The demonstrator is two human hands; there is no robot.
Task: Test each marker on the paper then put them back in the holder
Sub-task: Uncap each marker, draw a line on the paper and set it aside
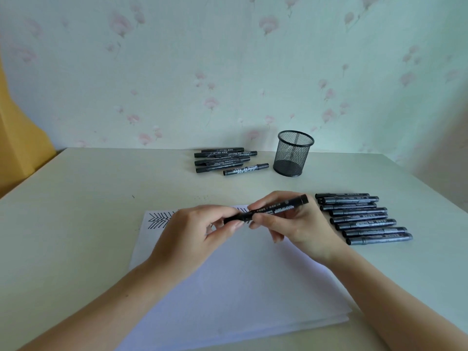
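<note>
Both hands hold one black marker [278,208] level above the white paper [235,282]. My left hand [200,231] pinches its cap end at the left. My right hand [288,224] grips the barrel, whose far end sticks out to the right. Black zigzag test lines [159,220] mark the paper's far left corner. A black mesh holder [293,153] stands upright at the back with nothing visible inside. Several black markers [364,219] lie in a row to the right of the paper. Another group of markers [225,160] lies left of the holder.
The pale table [88,198] ends at a flowered wall behind. Its left edge runs diagonally beside a yellow surface [20,153]. The paper is a small stack reaching the near table edge.
</note>
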